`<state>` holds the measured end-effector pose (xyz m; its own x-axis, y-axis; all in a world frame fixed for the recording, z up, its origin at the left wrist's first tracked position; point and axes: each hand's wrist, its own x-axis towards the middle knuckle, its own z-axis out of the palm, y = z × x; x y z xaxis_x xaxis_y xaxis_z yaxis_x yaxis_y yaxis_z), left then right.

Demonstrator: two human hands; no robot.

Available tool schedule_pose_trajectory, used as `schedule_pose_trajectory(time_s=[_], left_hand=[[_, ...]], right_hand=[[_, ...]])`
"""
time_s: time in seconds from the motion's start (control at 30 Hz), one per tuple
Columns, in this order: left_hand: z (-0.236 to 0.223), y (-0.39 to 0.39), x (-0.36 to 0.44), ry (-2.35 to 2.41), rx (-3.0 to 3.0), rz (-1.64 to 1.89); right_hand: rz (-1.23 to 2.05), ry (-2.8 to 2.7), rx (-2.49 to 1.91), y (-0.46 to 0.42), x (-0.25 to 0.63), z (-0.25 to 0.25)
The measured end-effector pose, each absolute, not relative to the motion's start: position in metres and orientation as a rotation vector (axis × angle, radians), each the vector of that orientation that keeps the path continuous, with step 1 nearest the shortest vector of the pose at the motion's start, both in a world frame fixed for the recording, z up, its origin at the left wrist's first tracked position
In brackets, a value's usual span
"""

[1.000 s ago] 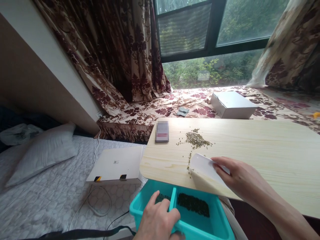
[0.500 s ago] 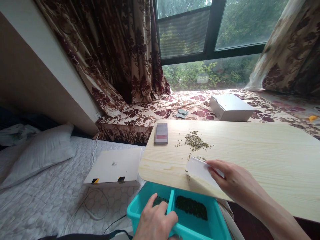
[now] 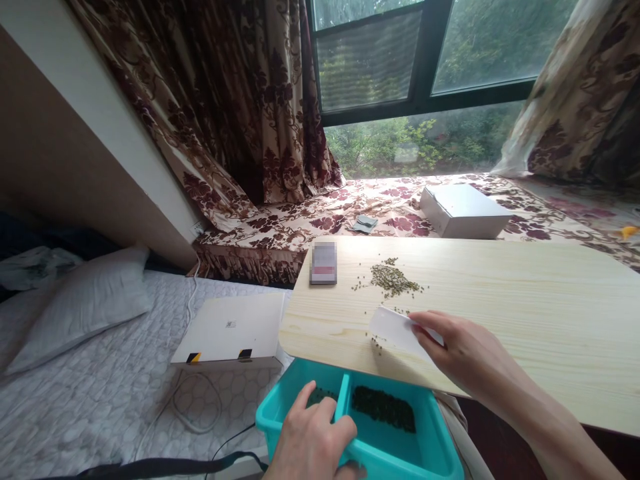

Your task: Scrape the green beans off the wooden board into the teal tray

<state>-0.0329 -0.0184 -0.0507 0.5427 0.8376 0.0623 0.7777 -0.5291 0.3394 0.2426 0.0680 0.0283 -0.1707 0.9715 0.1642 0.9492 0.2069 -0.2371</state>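
Observation:
My right hand [image 3: 450, 343] pinches a white card [image 3: 395, 327] whose edge rests on the wooden table top. A few small green beans lie by the card's left edge, below the main pile of green beans [image 3: 393, 280]. My left hand [image 3: 317, 430] grips the near side of a turquoise two-compartment box [image 3: 437, 427] at its divider, just under the table edge. Its index finger points over the left compartment, where some green beans show. Dark beans or seeds [image 3: 384, 408] lie in the right compartment. My left palm hides part of the box.
On the table [image 3: 525, 300] a blurred small box [image 3: 323, 263] lies at the far left corner. A white box [image 3: 465, 210] stands on the window seat near a grey-green cloth [image 3: 365, 224]. Another white box [image 3: 230, 330] and a cable [image 3: 195, 423] lie on the bed.
The white card and my right hand have shifted slightly left and away from me, with a few beans at the card's edge. My left hand keeps its place on the box.

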Motion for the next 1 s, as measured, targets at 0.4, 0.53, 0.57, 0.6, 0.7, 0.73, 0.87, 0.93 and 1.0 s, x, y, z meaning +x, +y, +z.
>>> schedule_pose_trajectory(time_s=[0.4,0.53,0.57,0.6,0.7,0.73,0.87,0.93,1.0], left_hand=[[-0.074,-0.020,-0.028,1.432,2.562,0.316],[-0.073,-0.021,-0.028,1.436,2.548,0.370],[-0.072,-0.021,-0.028,1.440,2.546,0.367],[-0.071,-0.021,-0.028,1.442,2.545,0.356],[-0.069,-0.020,-0.027,1.439,2.550,0.318],[-0.069,-0.020,-0.027,1.440,2.549,0.315],[-0.069,-0.021,-0.026,1.447,2.525,0.347],[-0.066,-0.021,-0.027,1.446,2.516,0.353],[-0.061,-0.021,-0.028,1.422,2.506,0.353]], right_hand=[[0.141,-2.324,-1.771,0.070,0.232,0.034],[0.117,-2.262,-1.773,0.064,0.243,0.032],[0.111,-2.243,-1.778,0.063,0.246,0.031],[0.111,-2.229,-1.779,0.063,0.248,0.030],[0.125,-2.220,-1.762,0.062,0.250,0.026],[0.133,-2.226,-1.753,0.062,0.250,0.025],[0.146,-2.246,-1.735,0.061,0.249,0.024],[0.122,-2.238,-1.738,0.059,0.250,0.025],[0.111,-2.225,-1.738,0.056,0.253,0.026]])
